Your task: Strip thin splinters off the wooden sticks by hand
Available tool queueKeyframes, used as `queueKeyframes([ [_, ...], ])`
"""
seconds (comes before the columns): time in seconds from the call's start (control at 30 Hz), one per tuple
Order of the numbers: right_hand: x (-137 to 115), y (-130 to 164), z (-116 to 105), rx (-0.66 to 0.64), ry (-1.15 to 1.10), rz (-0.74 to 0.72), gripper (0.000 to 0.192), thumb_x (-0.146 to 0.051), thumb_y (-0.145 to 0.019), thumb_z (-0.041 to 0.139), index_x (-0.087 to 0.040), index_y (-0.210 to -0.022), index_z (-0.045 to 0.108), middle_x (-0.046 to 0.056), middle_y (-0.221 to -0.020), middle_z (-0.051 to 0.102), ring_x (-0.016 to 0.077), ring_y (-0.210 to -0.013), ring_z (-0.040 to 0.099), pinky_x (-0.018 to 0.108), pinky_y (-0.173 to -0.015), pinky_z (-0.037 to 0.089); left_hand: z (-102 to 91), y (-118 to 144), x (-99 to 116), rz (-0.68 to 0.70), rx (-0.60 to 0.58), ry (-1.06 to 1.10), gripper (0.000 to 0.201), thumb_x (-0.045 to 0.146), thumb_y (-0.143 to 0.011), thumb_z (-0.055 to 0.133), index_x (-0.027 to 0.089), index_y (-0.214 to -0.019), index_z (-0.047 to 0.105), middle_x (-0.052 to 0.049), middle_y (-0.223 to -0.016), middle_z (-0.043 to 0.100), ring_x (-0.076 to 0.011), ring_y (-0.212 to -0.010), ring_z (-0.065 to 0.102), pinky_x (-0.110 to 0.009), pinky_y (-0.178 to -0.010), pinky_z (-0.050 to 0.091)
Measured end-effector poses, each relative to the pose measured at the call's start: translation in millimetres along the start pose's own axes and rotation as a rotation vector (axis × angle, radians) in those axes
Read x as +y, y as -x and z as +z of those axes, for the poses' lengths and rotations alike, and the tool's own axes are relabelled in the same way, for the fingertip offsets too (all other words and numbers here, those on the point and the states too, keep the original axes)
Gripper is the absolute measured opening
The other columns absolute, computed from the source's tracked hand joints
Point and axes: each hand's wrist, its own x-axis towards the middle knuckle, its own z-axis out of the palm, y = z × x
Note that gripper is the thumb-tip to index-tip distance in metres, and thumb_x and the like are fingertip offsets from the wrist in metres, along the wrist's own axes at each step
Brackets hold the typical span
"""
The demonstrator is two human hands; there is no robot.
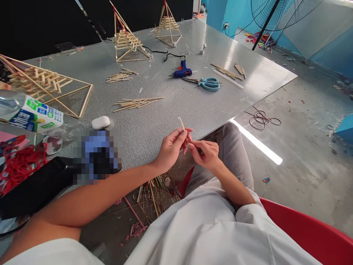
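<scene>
A short, pale wooden stick (181, 123) points up and out from between the thumb and fingers of my left hand (172, 146), just off the front edge of the table. My right hand (206, 152) meets the left one from the right, its thumb and forefinger pinched at the lower end of the stick. Fingers hide most of that lower end. Closest on the tabletop is a loose bundle of thin wooden sticks (138, 103), with a smaller pile of short sticks (120, 77) behind it.
Stick pyramids (128, 44) stand along the back and left. A blue glue gun (182, 70) and blue-handled scissors (209, 84) lie mid-table, more sticks (227, 71) to their right. At left are a plastic bottle (35, 114), a white earphone case (100, 122) and red string (23, 162).
</scene>
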Motion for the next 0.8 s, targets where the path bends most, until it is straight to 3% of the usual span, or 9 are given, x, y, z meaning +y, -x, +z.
queueKeyframes([
  [0.07, -2, -9, -14, -0.016, -0.034, 0.112, 0.019, -0.03, -0.107, 0.064, -0.021, -0.101, 0.079, -0.003, -0.059, 0.073, 0.0084, -0.044, 0.061, 0.02, -0.049, 0.048, -0.8, 2, -2, 0.012, -0.002, -0.079, 0.041, 0.054, -0.099, 0.076, 0.017, -0.117, 0.079, -0.001, -0.086, 0.062, -0.0083, -0.061, 0.051, -0.02, -0.051, 0.046],
  [0.2, -11, -21, -35, 0.078, -0.138, 0.338, 0.021, -0.034, -0.107, 0.067, -0.02, -0.101, 0.081, -0.006, -0.049, 0.064, 0.008, -0.039, 0.053, 0.021, -0.044, 0.043, -3.0, 8, -5, 0.014, -0.023, -0.248, 0.045, 0.051, -0.102, 0.074, 0.016, -0.128, 0.081, -0.002, -0.086, 0.068, -0.0064, -0.055, 0.048, -0.02, -0.047, 0.04],
  [0.33, -16, -23, -34, -0.047, -0.221, 0.442, 0.023, -0.039, -0.104, 0.071, -0.021, -0.11, 0.084, -0.006, -0.049, 0.065, 0.0082, -0.039, 0.052, 0.021, -0.045, 0.044, -3.1, 10, -6, 0.161, -0.057, -0.439, 0.038, 0.045, -0.106, 0.07, 0.015, -0.124, 0.084, -0.002, -0.079, 0.069, -0.0087, -0.059, 0.052, -0.022, -0.054, 0.044],
  [0.57, -13, -17, -24, -0.112, -0.233, 0.438, 0.022, -0.032, -0.106, 0.066, -0.019, -0.104, 0.083, -0.003, -0.057, 0.071, 0.0076, -0.044, 0.057, 0.019, -0.047, 0.044, -6.8, 7, -12, 0.347, -0.121, -0.632, 0.034, 0.038, -0.11, 0.063, 0.016, -0.094, 0.082, -0.002, -0.076, 0.068, -0.0133, -0.071, 0.057, -0.025, -0.068, 0.047],
  [0.8, -12, -15, -24, -0.115, -0.087, 0.334, 0.019, -0.029, -0.106, 0.064, -0.018, -0.101, 0.078, -0.006, -0.052, 0.064, 0.0064, -0.041, 0.046, 0.019, -0.047, 0.038, -8.0, 7, -12, 0.312, -0.17, -0.663, 0.042, 0.04, -0.113, 0.057, 0.015, -0.084, 0.074, -0.004, -0.076, 0.068, -0.015, -0.072, 0.058, -0.027, -0.071, 0.045],
])
